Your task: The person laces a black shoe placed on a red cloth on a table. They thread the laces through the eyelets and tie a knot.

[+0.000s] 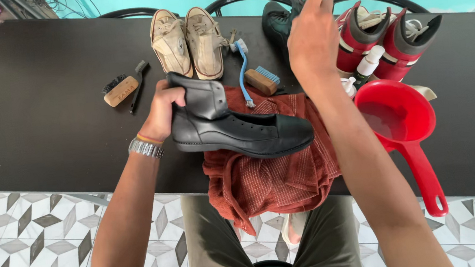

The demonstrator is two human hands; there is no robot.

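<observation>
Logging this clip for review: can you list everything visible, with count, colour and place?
black shoe: 1, black leather, held above the cloth at the table's near edge
cloth: 1, rust red, draped over the near edge
canvas sneakers: 2, dirty cream, far centre
second black shoe: 1, far centre, behind the right hand
red boots: 2, red and grey, far right
scoop: 1, red plastic, right
white bottles: 2, beside the boots
wooden brush: 1, black bristles, left
blue-bristled brush: 1, centre
blue toothbrush: 1, centre
table: 1, black
left hand: grips the shoe's heel
right hand: raised, reaching toward the second black shoe
</observation>
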